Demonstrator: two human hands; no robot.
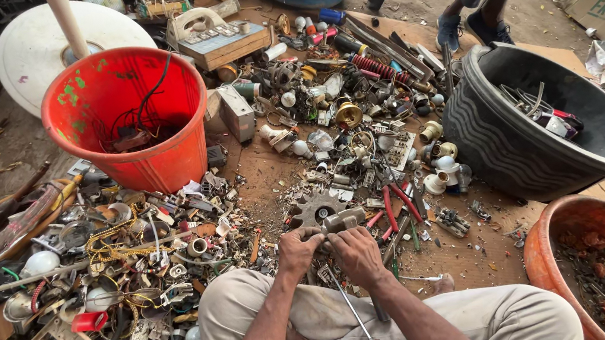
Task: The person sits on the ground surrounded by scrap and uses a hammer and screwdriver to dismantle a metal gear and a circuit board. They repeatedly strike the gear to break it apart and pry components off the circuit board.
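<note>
1. Hands: left hand (298, 250) and right hand (357, 252) side by side, fingers of both curled tight around a small grey metal fitting (342, 220); fitting held just in front of the knees, near the grey toothed gear (314, 208).
2. Red-handled screwdriver (358, 327): resting across the lap, behind the gear.
3. Red plastic bucket (128, 117): well left of the gear; black ribbed tub (537, 123) well right.

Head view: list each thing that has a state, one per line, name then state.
left hand: closed on the metal part
right hand: closed on the metal part
metal part: held between both hands
screwdriver: lying on the lap
red bucket: upright, wires inside
black tub: tilted, few scraps inside
</note>
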